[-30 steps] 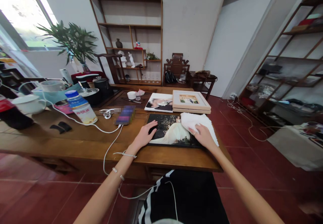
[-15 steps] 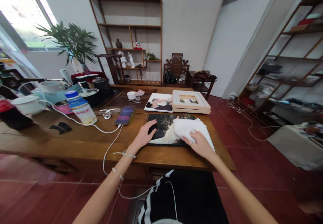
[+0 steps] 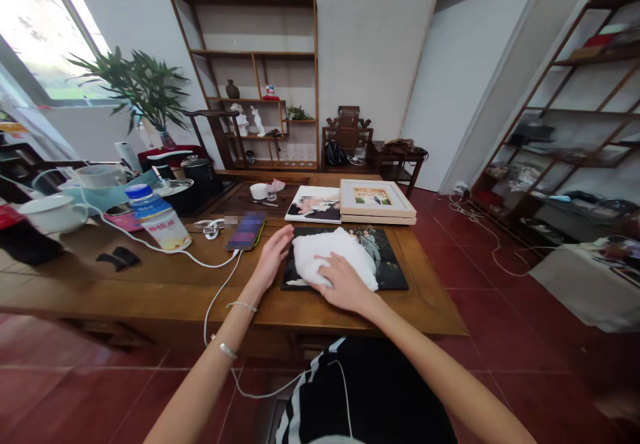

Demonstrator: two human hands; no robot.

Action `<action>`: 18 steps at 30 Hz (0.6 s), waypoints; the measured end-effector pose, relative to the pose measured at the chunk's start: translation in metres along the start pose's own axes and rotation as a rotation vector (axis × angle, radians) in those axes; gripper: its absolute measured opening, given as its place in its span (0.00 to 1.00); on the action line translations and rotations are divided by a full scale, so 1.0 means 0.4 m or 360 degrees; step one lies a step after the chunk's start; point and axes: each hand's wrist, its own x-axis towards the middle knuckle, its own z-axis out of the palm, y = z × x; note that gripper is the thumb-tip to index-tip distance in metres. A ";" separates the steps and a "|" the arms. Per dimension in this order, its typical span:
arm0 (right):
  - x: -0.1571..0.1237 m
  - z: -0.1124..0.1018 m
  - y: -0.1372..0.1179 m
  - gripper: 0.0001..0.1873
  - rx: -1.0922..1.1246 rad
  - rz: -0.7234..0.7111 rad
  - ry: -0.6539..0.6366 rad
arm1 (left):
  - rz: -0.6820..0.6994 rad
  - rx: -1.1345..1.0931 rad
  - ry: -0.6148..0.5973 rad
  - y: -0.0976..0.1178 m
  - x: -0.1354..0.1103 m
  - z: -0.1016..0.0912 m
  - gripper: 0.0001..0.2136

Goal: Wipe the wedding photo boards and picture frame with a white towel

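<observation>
A dark photo panel (image 3: 390, 264) showing a couple lies flat near the front edge of the wooden table (image 3: 420, 304). Spread over its left and middle part is a white cloth (image 3: 313, 251), bunched and fluffy. My right hand (image 3: 345, 281) presses down on the cloth, fingers bent into it. My left hand (image 3: 273, 257) is at the panel's left edge, its fingers stretched out and holding nothing. Whether the left fingertips touch the panel's edge I cannot tell.
Behind the panel lie a white photo print (image 3: 313, 205) and stacked light frames (image 3: 377, 201). To the left are a charging phone (image 3: 245, 231), its white cable (image 3: 215, 304), a blue-capped bottle (image 3: 159, 221), two black pieces (image 3: 117, 259), a white pot (image 3: 53, 212) and a dark cola bottle (image 3: 25, 237).
My right hand has slid the cloth leftward across the panel, uncovering its right side. My left hand has shifted left, off the panel's face to its edge.
</observation>
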 end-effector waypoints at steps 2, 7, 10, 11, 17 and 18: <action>-0.045 -0.013 -0.025 0.09 0.0071 -0.0088 0.0007 | -0.0069 -0.0176 0.0022 0.033 -0.004 -0.008 0.21; -0.090 -0.035 -0.067 0.20 -0.0055 -0.0069 0.0063 | -0.0099 -0.0272 0.0066 0.142 -0.050 0.003 0.22; -0.080 -0.033 -0.090 0.15 -0.0192 -0.0074 0.0142 | -0.0122 -0.0360 0.0133 0.225 -0.097 0.016 0.22; -0.077 -0.034 -0.096 0.13 -0.0219 -0.0088 0.0181 | -0.0123 -0.0392 0.0134 0.254 -0.113 0.019 0.22; -0.073 -0.088 -0.095 0.08 -0.0208 -0.0204 0.0812 | 0.0233 -0.0676 0.0123 0.376 -0.179 0.031 0.21; -0.072 -0.106 -0.089 0.07 -0.0207 -0.0162 0.0963 | 0.0301 -0.0762 0.0146 0.374 -0.181 0.035 0.20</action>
